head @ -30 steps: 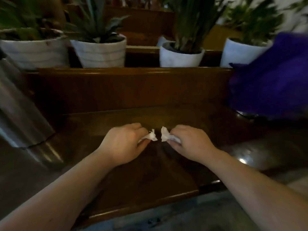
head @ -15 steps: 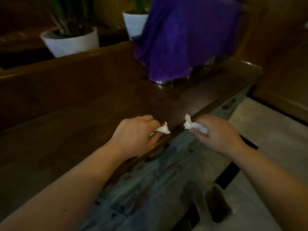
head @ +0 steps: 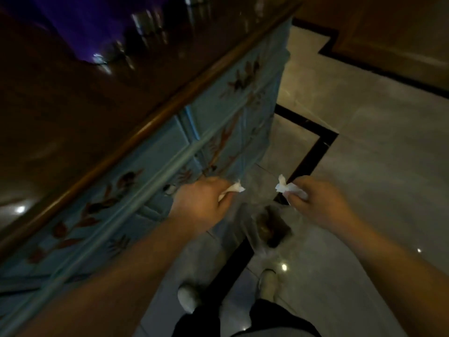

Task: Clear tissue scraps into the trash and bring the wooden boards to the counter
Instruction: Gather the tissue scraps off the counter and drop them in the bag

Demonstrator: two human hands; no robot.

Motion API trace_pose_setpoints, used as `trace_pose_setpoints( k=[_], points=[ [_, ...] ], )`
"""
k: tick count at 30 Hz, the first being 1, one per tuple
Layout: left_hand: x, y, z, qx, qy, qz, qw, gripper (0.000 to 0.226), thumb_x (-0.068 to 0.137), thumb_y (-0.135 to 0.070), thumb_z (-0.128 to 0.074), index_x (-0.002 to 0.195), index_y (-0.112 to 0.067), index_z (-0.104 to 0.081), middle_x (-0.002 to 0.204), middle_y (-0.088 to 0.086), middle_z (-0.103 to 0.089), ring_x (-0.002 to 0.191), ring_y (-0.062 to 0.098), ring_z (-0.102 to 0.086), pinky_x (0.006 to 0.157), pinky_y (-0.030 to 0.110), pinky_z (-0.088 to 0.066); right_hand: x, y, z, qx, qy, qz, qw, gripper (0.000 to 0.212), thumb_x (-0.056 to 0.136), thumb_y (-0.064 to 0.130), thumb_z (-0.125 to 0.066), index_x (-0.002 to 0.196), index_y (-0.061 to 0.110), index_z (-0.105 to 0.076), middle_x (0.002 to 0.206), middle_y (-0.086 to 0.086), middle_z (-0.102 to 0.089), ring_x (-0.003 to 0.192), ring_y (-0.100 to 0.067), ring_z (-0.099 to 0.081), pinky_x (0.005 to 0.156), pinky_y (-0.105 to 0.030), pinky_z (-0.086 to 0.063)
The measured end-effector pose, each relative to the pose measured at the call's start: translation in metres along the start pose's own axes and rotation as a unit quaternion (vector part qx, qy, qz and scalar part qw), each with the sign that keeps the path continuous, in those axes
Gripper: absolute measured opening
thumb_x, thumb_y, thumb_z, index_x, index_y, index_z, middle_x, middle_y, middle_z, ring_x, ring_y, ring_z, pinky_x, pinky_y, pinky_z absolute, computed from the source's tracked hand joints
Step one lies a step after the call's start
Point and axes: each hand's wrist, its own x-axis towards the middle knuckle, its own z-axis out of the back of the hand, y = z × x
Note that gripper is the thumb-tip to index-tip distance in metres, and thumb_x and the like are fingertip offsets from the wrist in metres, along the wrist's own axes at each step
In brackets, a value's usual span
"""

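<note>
My left hand point(head: 202, 203) pinches a small white tissue scrap point(head: 235, 189) between thumb and fingers. My right hand point(head: 320, 203) grips a second white tissue scrap point(head: 284, 188). Both hands are held out over the floor, a short gap between them. Below that gap stands a small trash bin with a clear liner point(head: 269, 227) on the tiles, dark inside. No wooden boards are in view.
A blue painted cabinet point(head: 150, 171) with a dark wooden top point(head: 73, 105) runs diagonally on my left. A purple cloth point(head: 97, 23) lies on the top. Pale floor tiles with black borders point(head: 364, 142) spread to the right. My feet point(head: 267, 283) stand below the bin.
The view has swung right and down from the wooden top to the floor. Both hands, still holding their scraps, have come off the top and now hover above the bin.
</note>
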Motion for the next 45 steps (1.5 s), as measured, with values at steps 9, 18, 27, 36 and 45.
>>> trace_pose_setpoints(
  k=[9, 18, 27, 36, 45],
  points=[
    [0.048, 0.017, -0.146, -0.073, 0.093, 0.013, 0.993, 0.024, 0.091, -0.042, -0.048, 0.081, -0.022, -0.059, 0.071, 0.0, -0.059, 0.069, 0.026, -0.061, 0.06, 0.033, -0.044, 0.001, -0.123, -0.099, 0.129, 0.021, -0.181, 0.975, 0.02, 0.093, 0.031, -0.058, 0.085, 0.013, -0.065, 0.079, -0.008, -0.067, 0.072, -0.022, -0.063, 0.059, -0.025, -0.044],
    [0.045, 0.052, -0.323, -0.12, 0.162, 0.065, 0.977, 0.031, 0.09, -0.036, -0.055, 0.067, -0.018, -0.047, 0.059, -0.004, -0.045, 0.056, 0.015, -0.044, 0.052, 0.03, -0.03, 0.032, -0.222, -0.268, 0.208, 0.091, -0.339, 0.913, 0.034, 0.09, 0.033, -0.062, 0.109, 0.004, -0.062, 0.092, -0.016, -0.064, 0.084, -0.039, -0.068, 0.074, -0.046, -0.056],
    [0.032, 0.098, -0.447, -0.139, 0.234, 0.081, 0.959, 0.025, 0.088, -0.031, -0.059, 0.069, -0.029, -0.043, 0.069, -0.009, -0.043, 0.065, 0.014, -0.047, 0.058, 0.029, -0.032, 0.077, -0.304, -0.408, 0.326, 0.066, -0.447, 0.83, 0.032, 0.083, 0.027, -0.071, 0.109, 0.011, -0.062, 0.097, -0.012, -0.067, 0.086, -0.029, -0.064, 0.064, -0.033, -0.051],
    [0.053, 0.114, -0.518, -0.091, 0.267, 0.053, 0.958, 0.018, 0.088, -0.032, -0.057, 0.093, -0.016, -0.064, 0.084, -0.002, -0.052, 0.075, 0.021, -0.053, 0.059, 0.03, -0.032, 0.078, -0.349, -0.425, 0.284, 0.056, -0.391, 0.874, 0.058, 0.064, 0.045, -0.073, 0.114, 0.037, -0.045, 0.11, -0.005, -0.061, 0.098, -0.039, -0.065, 0.083, -0.054, -0.054],
    [0.06, 0.09, -0.562, -0.207, 0.308, 0.133, 0.919, 0.022, 0.089, -0.029, -0.06, 0.093, -0.007, -0.062, 0.084, 0.006, -0.061, 0.075, 0.018, -0.054, 0.059, 0.026, -0.03, 0.062, -0.352, -0.4, 0.246, 0.027, -0.364, 0.898, 0.053, 0.083, 0.028, -0.071, 0.129, 0.021, -0.046, 0.113, 0.002, -0.052, 0.089, -0.02, -0.059, 0.067, -0.026, -0.042]
  ],
)
